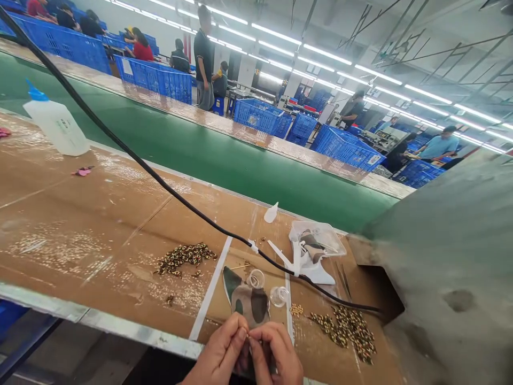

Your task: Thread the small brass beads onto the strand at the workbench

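My left hand (224,347) and my right hand (276,353) meet at the table's front edge, both with fingertips pinched together. Whatever they pinch is too small to make out. Just beyond them lies a camouflage fabric piece (250,302), its near end covered by my fingers. A small clear cup (256,278) rests on the fabric, and another clear cup (279,295) stands to its right. Close by on the right are a little group of tan beads (296,309) and a larger pile of dark and gold small parts (347,331).
A black cable (160,179) crosses over the table. Another pile of small parts (186,256) lies left. At the right are a clear plastic box (320,238), tweezers (343,280) and a grey machine body (449,267). A white bottle (58,125) stands far left, before the green conveyor belt (224,166).
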The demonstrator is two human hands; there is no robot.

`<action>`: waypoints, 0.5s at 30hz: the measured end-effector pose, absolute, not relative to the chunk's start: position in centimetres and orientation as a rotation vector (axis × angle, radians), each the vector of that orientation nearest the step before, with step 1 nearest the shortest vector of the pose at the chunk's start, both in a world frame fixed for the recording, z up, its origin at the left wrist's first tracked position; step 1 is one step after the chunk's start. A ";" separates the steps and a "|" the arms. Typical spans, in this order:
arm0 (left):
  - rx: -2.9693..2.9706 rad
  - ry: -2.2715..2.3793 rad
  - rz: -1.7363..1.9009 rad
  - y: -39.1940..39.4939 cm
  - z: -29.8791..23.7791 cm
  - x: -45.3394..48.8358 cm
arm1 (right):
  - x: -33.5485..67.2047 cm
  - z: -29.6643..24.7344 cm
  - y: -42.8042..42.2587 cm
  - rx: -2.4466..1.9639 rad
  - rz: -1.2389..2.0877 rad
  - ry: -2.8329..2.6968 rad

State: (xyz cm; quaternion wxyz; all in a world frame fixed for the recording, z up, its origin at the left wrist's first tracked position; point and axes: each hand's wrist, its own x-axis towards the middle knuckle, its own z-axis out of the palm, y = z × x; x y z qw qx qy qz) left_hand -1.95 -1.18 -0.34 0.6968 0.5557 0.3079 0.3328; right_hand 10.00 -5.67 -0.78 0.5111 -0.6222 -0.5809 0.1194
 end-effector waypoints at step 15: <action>1.413 0.796 0.654 -1.1 0.4 -1.8 | 11.4 0.2 -5.9 -1.515 0.195 -1.646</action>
